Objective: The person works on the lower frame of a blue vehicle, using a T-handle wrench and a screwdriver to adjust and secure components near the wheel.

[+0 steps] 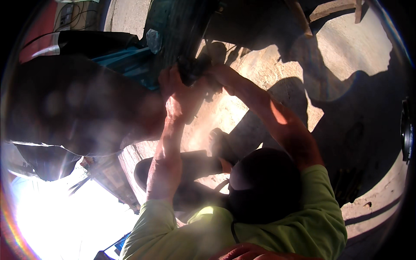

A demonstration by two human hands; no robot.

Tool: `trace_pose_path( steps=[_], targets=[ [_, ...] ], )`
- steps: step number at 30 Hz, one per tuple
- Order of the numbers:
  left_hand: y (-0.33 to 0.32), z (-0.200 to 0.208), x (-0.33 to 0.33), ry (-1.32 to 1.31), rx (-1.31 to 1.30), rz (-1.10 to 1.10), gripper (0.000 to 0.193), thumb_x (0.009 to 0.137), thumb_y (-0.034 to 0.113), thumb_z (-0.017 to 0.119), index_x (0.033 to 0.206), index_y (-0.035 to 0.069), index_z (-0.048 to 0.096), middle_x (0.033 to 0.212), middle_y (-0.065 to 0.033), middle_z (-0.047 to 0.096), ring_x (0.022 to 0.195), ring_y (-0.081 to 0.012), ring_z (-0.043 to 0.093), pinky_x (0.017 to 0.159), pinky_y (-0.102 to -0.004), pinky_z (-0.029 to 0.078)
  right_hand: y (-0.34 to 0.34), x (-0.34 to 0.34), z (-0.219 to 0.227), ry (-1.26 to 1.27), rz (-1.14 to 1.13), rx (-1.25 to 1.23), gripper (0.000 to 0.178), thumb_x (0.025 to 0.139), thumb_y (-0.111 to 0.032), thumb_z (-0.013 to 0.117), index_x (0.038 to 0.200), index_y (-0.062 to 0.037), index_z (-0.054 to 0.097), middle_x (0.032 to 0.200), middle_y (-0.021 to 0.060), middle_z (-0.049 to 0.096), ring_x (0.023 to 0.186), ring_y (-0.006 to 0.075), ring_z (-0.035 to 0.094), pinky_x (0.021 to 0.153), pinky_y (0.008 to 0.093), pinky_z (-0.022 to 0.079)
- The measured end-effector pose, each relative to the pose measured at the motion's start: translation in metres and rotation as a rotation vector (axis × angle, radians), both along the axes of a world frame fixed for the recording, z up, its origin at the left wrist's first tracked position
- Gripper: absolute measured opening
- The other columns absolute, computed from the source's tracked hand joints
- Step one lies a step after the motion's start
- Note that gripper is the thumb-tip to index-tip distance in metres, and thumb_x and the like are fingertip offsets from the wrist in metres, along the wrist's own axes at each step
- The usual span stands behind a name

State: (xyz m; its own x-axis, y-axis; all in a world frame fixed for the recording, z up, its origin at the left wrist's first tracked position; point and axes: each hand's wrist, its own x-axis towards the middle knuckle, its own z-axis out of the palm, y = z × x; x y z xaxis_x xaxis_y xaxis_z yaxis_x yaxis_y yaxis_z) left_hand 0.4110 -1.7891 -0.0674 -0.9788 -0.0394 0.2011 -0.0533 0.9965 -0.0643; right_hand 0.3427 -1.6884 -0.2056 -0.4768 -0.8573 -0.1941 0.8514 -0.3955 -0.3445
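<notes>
L hand [178, 93] & R hand [220, 77] both at dark part [190, 68] by dark-teal panel [178, 26]. L fingers look wrapped on it; R grip: can't tell. Prob. mid-job; done vs. left unclear.

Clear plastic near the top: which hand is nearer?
Left: the left hand is below and slightly right of the clear plastic in view; the right hand is below, but farther right.

Single head-worn fisheye view, facing steeply down. Green shirt [281, 232] nearest the lens, lower frame; both hands [181, 96] farther off, upper centre. Rim darkens to black.
</notes>
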Motion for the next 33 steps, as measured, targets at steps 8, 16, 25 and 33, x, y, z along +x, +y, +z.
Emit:
trace_pose_path(
  steps=[8, 16, 25, 33],
  targets=[
    [0.001, 0.012, -0.005, -0.1, 0.04, -0.008, 0.079, 0.071, 0.034, 0.091, 0.132, -0.002, 0.056, 0.134, -0.024, 0.052, 0.122, -0.0408, 0.054, 0.105, -0.0469, 0.047, -0.006, 0.013, 0.0, -0.143, -0.022, 0.018, 0.021, 0.101, -0.02, 0.062, 0.089, -0.0039, 0.067, 0.07, 0.009, 0.066, 0.052, 0.015, 0.059, 0.038, 0.028, 0.032],
    [-0.011, 0.006, -0.006, -0.005, -0.012, -0.123, 0.07, 0.073, 0.029, 0.092, 0.129, 0.001, 0.06, 0.119, -0.0207, 0.061, 0.117, -0.038, 0.057, 0.105, -0.0455, 0.046, -0.004, 0.014, 0.001, -0.125, 0.001, -0.004, 0.022, 0.101, -0.023, 0.062, 0.087, -0.006, 0.066, 0.067, 0.0094, 0.064, 0.051, 0.018, 0.059, 0.038, 0.0281, 0.034],
    [-0.016, 0.013, -0.012, -0.106, -0.031, -0.246, 0.065, 0.068, 0.024, 0.093, 0.122, 0.001, 0.064, 0.112, -0.0202, 0.06, 0.11, -0.0396, 0.058, 0.095, -0.0464, 0.05, -0.047, 0.011, -0.018, -0.223, 0.029, -0.096, 0.034, 0.105, -0.036, 0.057, 0.085, -0.0097, 0.065, 0.062, 0.0046, 0.057, 0.044, 0.0148, 0.05, 0.038, 0.0293, 0.032],
    [-0.023, 0.026, -0.018, -0.211, -0.071, -0.22, 0.063, 0.069, 0.031, 0.092, 0.116, 0.0, 0.065, 0.109, -0.0214, 0.059, 0.108, -0.0407, 0.057, 0.094, -0.0489, 0.05, -0.016, 0.019, 0.008, -0.114, 0.017, -0.033, 0.035, 0.108, -0.031, 0.053, 0.084, -0.0077, 0.064, 0.06, 0.0061, 0.058, 0.042, 0.0158, 0.051, 0.036, 0.0299, 0.034]
  ],
)
